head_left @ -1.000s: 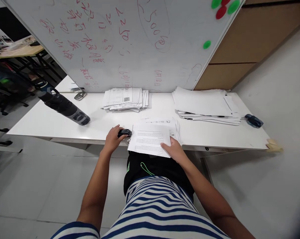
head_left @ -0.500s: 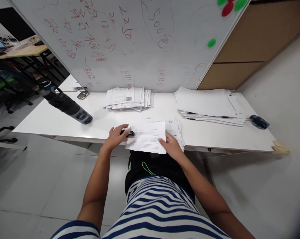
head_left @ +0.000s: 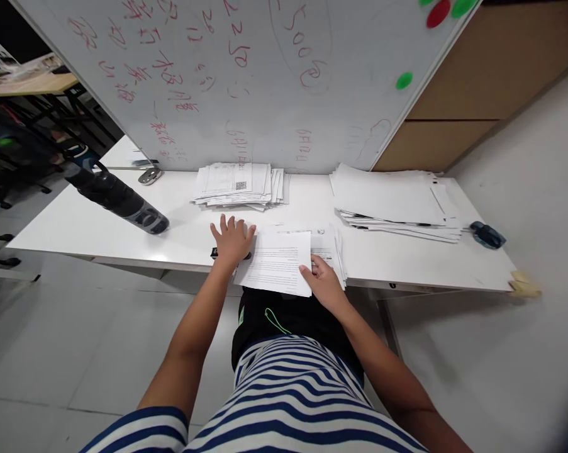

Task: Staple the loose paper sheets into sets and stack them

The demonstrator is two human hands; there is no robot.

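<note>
My right hand (head_left: 326,280) pinches the near right edge of a few printed sheets of paper (head_left: 277,264), thumb on top. The sheets lie at the front of the desk and jut over its edge. More papers (head_left: 328,246) lie partly beneath them on the right. At the sheets' left edge is a small black stapler (head_left: 214,253), mostly covered by my left hand (head_left: 234,242). That hand is open over it, fingers spread and pointing away from me. Whether its palm presses on the stapler is hidden.
On the white desk (head_left: 99,233) stand a dark bottle (head_left: 118,196) at left and two paper stacks, one in the middle (head_left: 239,185) and a larger one (head_left: 392,195) at right. A computer mouse (head_left: 150,175) and a dark blue object (head_left: 487,234) lie farther out. A whiteboard (head_left: 265,119) rises behind.
My left hand has moved forward and right, from fingers around the stapler to spread over the top of it. My right hand keeps its hold on the sheets. The view has shifted slightly.
</note>
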